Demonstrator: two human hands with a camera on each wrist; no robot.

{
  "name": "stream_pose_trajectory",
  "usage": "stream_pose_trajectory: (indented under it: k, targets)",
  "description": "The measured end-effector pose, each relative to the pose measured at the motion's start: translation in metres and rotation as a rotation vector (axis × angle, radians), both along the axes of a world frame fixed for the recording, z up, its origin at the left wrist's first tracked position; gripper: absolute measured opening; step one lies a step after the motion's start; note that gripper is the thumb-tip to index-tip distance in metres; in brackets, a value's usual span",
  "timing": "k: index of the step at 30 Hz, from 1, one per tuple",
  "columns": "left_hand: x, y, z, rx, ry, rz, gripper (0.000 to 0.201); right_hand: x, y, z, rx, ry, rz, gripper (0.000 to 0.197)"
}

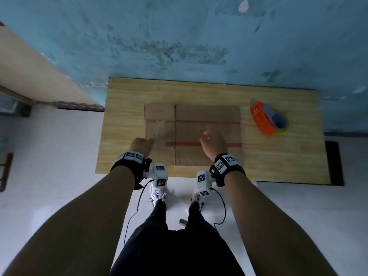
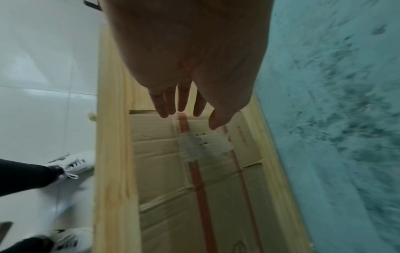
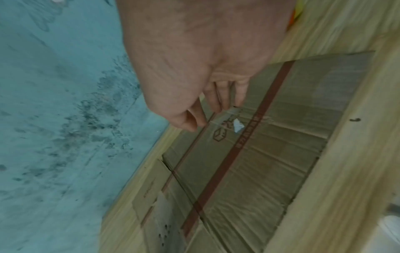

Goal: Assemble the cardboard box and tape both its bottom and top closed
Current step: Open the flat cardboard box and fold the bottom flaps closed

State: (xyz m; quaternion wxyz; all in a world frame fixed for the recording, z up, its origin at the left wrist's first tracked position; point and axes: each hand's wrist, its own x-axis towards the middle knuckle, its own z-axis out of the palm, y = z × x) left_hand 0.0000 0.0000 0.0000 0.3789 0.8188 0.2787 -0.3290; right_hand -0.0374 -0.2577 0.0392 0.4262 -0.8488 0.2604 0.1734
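A flattened cardboard box (image 1: 199,124) with red stripes lies in the middle of the small wooden table (image 1: 278,160). My left hand (image 1: 141,145) hovers over the box's near left corner, fingers straight and empty in the left wrist view (image 2: 179,102), just above the box (image 2: 194,171). My right hand (image 1: 212,141) hangs over the box's middle right part, fingers loosely bent and holding nothing (image 3: 216,106); the box (image 3: 249,162) lies below it. An orange tape dispenser (image 1: 266,120) sits at the table's right end.
The table stands against a teal wall (image 1: 179,36). White tiled floor (image 1: 49,156) surrounds it, with my white shoes (image 1: 157,193) at the near edge. A dark mat (image 1: 334,162) lies to the right, a beige ledge (image 1: 29,66) at the left.
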Motion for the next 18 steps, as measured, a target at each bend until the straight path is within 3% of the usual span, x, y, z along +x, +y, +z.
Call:
stream_pose_trajectory:
  k: [3, 7, 10, 13, 18]
  targets:
    - [-0.009, 0.010, -0.009, 0.049, 0.037, 0.018, 0.049, -0.007, -0.005, -0.013, -0.061, 0.058, 0.024, 0.041]
    - [-0.020, 0.021, -0.020, 0.038, 0.054, 0.015, 0.059, -0.021, -0.014, -0.036, -0.132, 0.115, -0.025, 0.028]
    - [-0.027, 0.024, -0.023, 0.050, 0.045, 0.005, 0.064, -0.028, -0.027, -0.044, -0.253, 0.188, -0.065, 0.057]
    - [-0.034, 0.024, -0.023, 0.045, 0.035, 0.027, 0.067, -0.035, -0.041, -0.050, -0.318, 0.252, -0.120, 0.073]
    - [-0.042, 0.021, -0.024, 0.004, -0.016, 0.103, 0.045, -0.046, -0.057, -0.069, -0.287, 0.272, -0.257, 0.104]
